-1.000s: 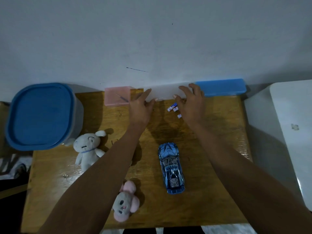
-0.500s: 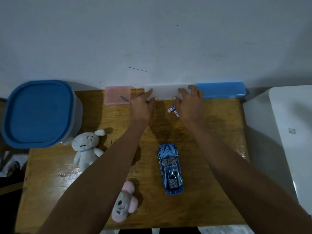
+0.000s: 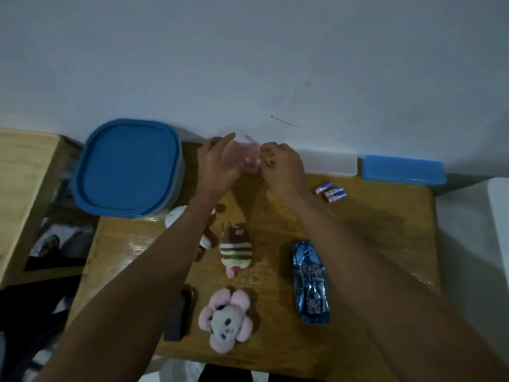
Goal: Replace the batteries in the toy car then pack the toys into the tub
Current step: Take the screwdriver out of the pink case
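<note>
On the table (image 3: 385, 230): three batteries (image 3: 331, 191), one toy car (image 3: 311, 282), three plush toys (image 3: 236, 252), one lidded tub (image 3: 128, 168), three small boxes (image 3: 403, 170), two hands (image 3: 217, 164).

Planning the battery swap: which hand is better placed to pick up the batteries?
Right. The right hand is nearer the batteries, which lie just right of its wrist; the left hand would have to cross over.

Batteries (image 3: 330, 192) lie behind the toy car (image 3: 311, 282), tub (image 3: 128, 168) far left.
</note>
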Demonstrator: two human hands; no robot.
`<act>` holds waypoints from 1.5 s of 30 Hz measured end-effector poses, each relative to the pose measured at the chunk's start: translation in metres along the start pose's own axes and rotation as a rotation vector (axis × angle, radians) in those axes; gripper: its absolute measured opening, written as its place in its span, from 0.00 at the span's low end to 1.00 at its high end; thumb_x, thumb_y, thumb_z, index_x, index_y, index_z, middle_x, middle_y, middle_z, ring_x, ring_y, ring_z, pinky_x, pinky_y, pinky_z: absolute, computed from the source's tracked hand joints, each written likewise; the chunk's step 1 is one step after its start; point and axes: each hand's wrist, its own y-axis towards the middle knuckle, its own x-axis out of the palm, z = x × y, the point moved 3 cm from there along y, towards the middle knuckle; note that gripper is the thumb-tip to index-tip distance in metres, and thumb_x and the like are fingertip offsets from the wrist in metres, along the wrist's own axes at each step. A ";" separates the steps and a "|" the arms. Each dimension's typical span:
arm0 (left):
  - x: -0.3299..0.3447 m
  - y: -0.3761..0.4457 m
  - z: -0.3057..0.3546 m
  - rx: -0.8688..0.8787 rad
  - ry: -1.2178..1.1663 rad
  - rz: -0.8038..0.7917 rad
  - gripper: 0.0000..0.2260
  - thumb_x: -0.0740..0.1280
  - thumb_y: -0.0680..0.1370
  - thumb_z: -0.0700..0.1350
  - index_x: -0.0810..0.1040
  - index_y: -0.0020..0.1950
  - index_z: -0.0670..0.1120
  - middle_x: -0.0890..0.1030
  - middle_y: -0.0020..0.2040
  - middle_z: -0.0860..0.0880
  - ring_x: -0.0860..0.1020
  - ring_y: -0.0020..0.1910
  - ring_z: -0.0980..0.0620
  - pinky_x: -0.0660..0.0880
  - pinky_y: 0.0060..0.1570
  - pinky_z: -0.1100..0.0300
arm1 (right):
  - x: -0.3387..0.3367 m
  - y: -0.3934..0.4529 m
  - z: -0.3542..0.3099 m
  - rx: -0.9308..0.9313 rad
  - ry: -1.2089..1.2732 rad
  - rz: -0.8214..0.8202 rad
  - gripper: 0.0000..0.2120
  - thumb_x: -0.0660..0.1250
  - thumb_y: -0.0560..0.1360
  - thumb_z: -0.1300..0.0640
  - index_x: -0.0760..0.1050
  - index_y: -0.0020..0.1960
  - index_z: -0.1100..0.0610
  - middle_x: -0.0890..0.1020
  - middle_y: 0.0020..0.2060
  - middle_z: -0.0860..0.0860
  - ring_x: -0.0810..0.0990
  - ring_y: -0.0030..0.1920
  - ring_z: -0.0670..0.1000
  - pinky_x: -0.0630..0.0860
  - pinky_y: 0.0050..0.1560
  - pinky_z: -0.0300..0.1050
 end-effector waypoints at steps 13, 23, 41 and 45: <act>0.008 0.012 -0.051 -0.055 -0.155 -0.172 0.27 0.80 0.70 0.42 0.80 0.68 0.43 0.81 0.64 0.44 0.80 0.60 0.49 0.80 0.61 0.52 | 0.051 0.000 0.002 0.050 0.002 -0.022 0.21 0.70 0.77 0.63 0.77 0.69 0.52 0.74 0.67 0.52 0.74 0.64 0.50 0.57 0.51 0.14; 0.007 0.009 -0.051 0.063 -0.155 -0.077 0.28 0.73 0.78 0.42 0.70 0.77 0.48 0.83 0.61 0.45 0.83 0.55 0.51 0.83 0.54 0.53 | 0.040 -0.002 -0.006 -0.082 -0.010 0.119 0.14 0.67 0.80 0.52 0.80 0.65 0.52 0.75 0.57 0.53 0.76 0.54 0.50 0.76 0.52 0.40; 0.005 0.007 -0.055 0.103 -0.077 -0.106 0.42 0.72 0.77 0.40 0.50 0.83 0.54 0.84 0.49 0.48 0.83 0.44 0.51 0.83 0.46 0.50 | 0.040 0.010 -0.006 0.163 -0.070 0.238 0.12 0.72 0.76 0.51 0.75 0.56 0.52 0.78 0.52 0.52 0.78 0.51 0.52 0.72 0.40 0.43; 0.006 0.007 -0.055 0.125 -0.081 -0.080 0.36 0.68 0.81 0.47 0.51 0.83 0.53 0.83 0.47 0.48 0.82 0.41 0.52 0.82 0.43 0.49 | 0.054 0.014 -0.004 0.217 -0.191 0.033 0.05 0.73 0.74 0.52 0.84 0.50 0.48 0.80 0.53 0.53 0.79 0.55 0.56 0.81 0.49 0.50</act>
